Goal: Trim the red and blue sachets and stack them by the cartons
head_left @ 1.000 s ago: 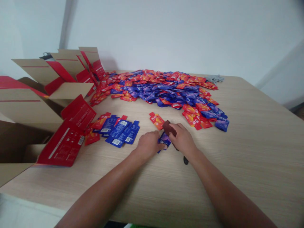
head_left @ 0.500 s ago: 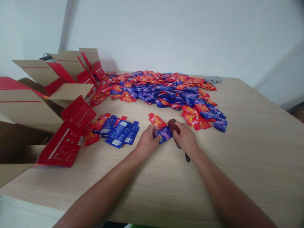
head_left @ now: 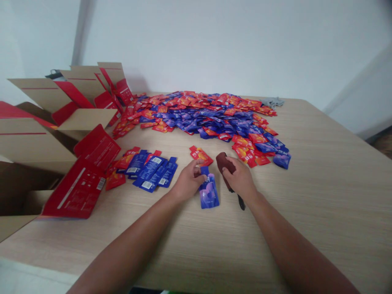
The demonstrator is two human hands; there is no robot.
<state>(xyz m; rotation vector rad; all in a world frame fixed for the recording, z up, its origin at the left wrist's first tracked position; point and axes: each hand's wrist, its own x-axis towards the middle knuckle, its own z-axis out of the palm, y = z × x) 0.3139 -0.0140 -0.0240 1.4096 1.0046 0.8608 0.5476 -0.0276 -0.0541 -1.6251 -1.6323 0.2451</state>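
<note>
My left hand [head_left: 187, 182] pinches the top of a blue pouch [head_left: 208, 194], which lies upright toward me on the wooden table [head_left: 306, 196]. My right hand [head_left: 240, 179] is closed round a dark brown tool [head_left: 223, 161] with a black end sticking out behind the wrist. A single red pouch [head_left: 200, 155] lies just beyond both hands. To the left sits a small fanned group of blue pouches [head_left: 153, 172] over a few red ones.
A big heap of red and blue pouches [head_left: 211, 118] covers the table's far middle. Open cardboard boxes with red flaps [head_left: 61, 134] crowd the left side. A grey cloth [head_left: 274, 101] lies at the far edge by the wall.
The blue pouch has swung from lying between both hands to hanging from my left hand, its bottom now pointing toward me. My right hand has let go of it and kept the brown tool.
</note>
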